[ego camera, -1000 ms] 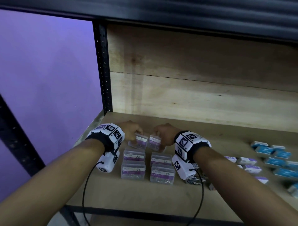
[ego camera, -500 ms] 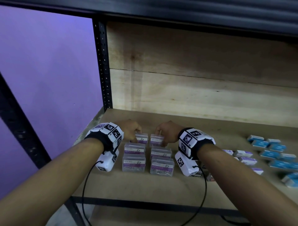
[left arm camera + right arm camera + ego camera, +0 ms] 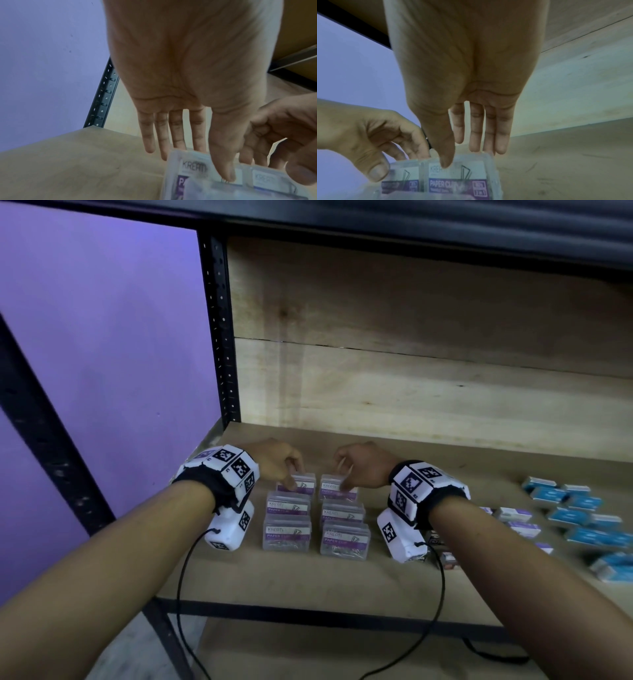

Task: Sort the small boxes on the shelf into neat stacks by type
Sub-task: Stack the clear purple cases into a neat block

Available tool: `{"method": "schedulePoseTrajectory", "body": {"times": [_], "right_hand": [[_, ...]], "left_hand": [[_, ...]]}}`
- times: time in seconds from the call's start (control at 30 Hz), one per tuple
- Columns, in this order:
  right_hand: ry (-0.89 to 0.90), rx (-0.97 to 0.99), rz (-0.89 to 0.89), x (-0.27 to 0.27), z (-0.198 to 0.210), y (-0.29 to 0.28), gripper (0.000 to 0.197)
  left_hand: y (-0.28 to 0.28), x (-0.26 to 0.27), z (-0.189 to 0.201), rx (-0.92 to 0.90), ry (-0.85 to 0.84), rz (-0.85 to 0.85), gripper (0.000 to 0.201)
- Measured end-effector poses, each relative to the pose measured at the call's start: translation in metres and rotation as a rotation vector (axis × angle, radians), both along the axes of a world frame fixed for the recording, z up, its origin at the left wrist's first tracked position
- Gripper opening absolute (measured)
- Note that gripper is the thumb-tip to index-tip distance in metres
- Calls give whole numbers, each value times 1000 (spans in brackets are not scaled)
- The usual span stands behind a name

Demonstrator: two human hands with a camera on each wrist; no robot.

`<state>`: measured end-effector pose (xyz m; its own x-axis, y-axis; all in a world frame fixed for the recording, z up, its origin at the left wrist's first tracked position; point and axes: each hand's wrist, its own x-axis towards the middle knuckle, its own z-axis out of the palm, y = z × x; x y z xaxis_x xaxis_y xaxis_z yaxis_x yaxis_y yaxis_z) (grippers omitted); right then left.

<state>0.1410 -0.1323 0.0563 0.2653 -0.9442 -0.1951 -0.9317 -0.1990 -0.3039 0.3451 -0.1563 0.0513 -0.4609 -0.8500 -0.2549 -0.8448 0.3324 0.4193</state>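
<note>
Wooden shelf (image 3: 308,573), dim light, purple wall to the left. Six clear paper-clip boxes stand in two columns of three at the shelf's left end. Left hand (image 3: 277,463) is on the rear-left box (image 3: 301,486): thumb down on its labelled near face, the fingers (image 3: 147,138) extended down behind its far edge, so the box sits between thumb and fingers in a loose pinch. Right hand (image 3: 363,465) mirrors this on the rear-right box (image 3: 334,491): thumb tip on the label, fingers (image 3: 501,135) straight down past the back edge. The two rear boxes stand side by side, touching or nearly so, both resting on the shelf. In front of them, the middle pair (image 3: 287,506) and front pair (image 3: 344,542) stand untouched. To the right, well apart: white-and-purple small boxes (image 3: 513,513), then blue boxes (image 3: 579,503) lying scattered. Dark small boxes (image 3: 448,559) lie partly hidden under the right wrist.
</note>
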Motion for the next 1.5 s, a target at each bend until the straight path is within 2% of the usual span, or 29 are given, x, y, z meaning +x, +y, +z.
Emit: {"method": "schedulePoseTrajectory", "body": {"times": [0.27,0.5,0.63,0.83,1.07,1.2,1.37,1.5], "right_hand": [[-88,-23,-8,-11,9,23,32],[-136,-38,32,-18,5,51,37],[-161,-10,58,-21,2,66,49],[-74,40,75,-19,-1,75,75],[-13,52,100,-11,-12,75,79],[7,74,75,-5,-19,70,81],[7,50,33,-2,-22,66,72],[2,55,16,0,-23,68,68]], "left_hand": [[23,8,15,-52,110,51,40],[62,11,16,-72,148,126,36],[81,14,15,-49,160,194,38],[95,19,10,-24,100,249,61],[89,25,-6,92,78,258,85],[79,29,-14,135,84,205,98],[68,31,-23,125,47,137,92],[66,31,-28,96,80,113,84]]}}
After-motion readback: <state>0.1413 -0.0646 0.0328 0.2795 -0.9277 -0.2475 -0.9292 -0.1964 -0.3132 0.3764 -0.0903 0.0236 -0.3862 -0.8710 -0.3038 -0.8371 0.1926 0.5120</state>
